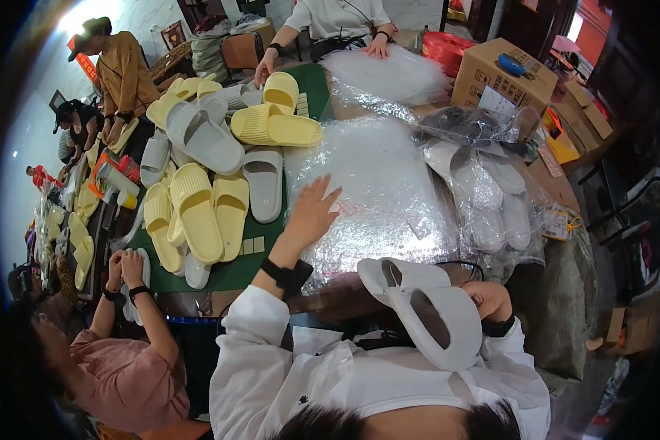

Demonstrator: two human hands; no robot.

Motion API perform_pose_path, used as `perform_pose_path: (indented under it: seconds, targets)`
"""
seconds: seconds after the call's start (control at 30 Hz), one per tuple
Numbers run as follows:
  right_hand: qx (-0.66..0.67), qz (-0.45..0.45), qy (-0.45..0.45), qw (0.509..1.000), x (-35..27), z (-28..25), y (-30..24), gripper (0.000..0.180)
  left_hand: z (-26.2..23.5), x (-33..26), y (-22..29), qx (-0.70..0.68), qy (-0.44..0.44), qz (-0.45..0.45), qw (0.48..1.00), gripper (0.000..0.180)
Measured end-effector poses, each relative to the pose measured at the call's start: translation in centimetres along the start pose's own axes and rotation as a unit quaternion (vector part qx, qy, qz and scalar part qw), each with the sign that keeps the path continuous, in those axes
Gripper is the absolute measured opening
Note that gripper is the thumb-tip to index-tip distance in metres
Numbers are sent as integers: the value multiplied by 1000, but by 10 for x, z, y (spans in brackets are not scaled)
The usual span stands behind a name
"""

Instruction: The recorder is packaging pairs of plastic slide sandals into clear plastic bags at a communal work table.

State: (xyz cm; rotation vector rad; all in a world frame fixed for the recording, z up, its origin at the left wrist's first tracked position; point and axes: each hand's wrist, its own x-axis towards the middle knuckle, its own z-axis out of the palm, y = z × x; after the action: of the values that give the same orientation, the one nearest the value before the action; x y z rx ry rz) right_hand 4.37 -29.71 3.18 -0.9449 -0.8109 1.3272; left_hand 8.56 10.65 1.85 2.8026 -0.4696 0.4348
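Across the middle of the frame we see a broad stack of clear plastic sheets [378,183], probably packing bags, lying beside a green mat [271,235]. On the mat, left of centre, sits a mixed heap of yellow slide slippers [198,213] and gray slide slippers [202,136], all loose, so we judge that much remains to be handled. At the right, a clear plastic bag [532,253] holds several pale slippers, which look like the finished part, though we cannot tell how many lie inside. The gray pair of open-toed slides [436,323] is at lower centre right, in front of the table edge, one slide overlapping the other; it is in hand but has no wrapping, so we take the work on it as only begun. Our left forearm angles up from the lower edge, and the left hand [315,209] reaches over the stack's left side, fingers spread apart; whether they touch the plastic we cannot tell. Our right hand [489,299], wrist bent inward, has its visible fingers curled together against the pair's right side, seemingly clamped on it; the rest is hidden behind the slides.
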Motion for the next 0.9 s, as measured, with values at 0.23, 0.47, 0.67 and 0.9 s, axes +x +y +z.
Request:
perform_pose_path:
  seconds: [0.23, 0.47, 0.67, 0.9]
  targets:
    - [-29, -42, -10, 999, -4, -4, 8, 42, 36, 5, -15, 53, -71, -31, 996, 25]
    - [-46, -9, 9, 999, -3, -7, 5, 55, 12, 3, 36, -6, -61, 32, 998, 17]
    - [-100, -50, -10, 994, 7, -4, -6, 48, -9, 14, 58, -119, 1, -52, 991, 20]
    - [-138, -55, 0, 989, 15, 1, -13, 51, -8, 15, 51, -282, 11, -149, 948, 20]
